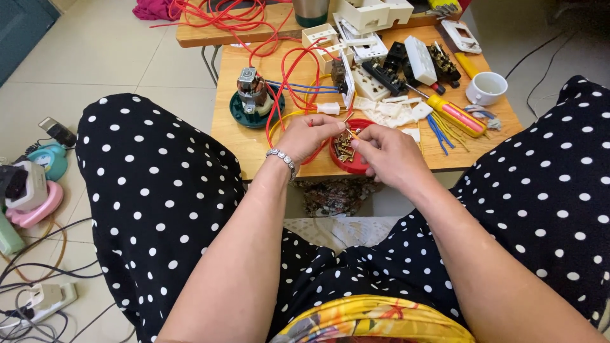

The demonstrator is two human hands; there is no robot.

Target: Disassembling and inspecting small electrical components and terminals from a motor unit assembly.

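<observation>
Both hands meet over the near edge of the small wooden surface (254,149), above a red dish (356,162) of small brass screws (343,146). The dish sits right at the near edge, slightly overhanging it as far as one can tell. The left hand (308,136), with a beaded bracelet (283,159) at the wrist, has its fingers (330,125) pinched together on the end of a thin wire (348,116). The right hand (387,152) has its fingers (357,143) closed together just above the screws; what they grip is too small to tell.

Red wires (286,70) loop across the surface's middle, beside a small motor on a green base (253,95) near the left edge. White switch parts (391,111) and a yellow screwdriver (454,114) crowd the right half, with a white cup (488,87) at the right edge. Bare wood is open only along the near left corner. Polka-dot knees flank the hands closely on both sides.
</observation>
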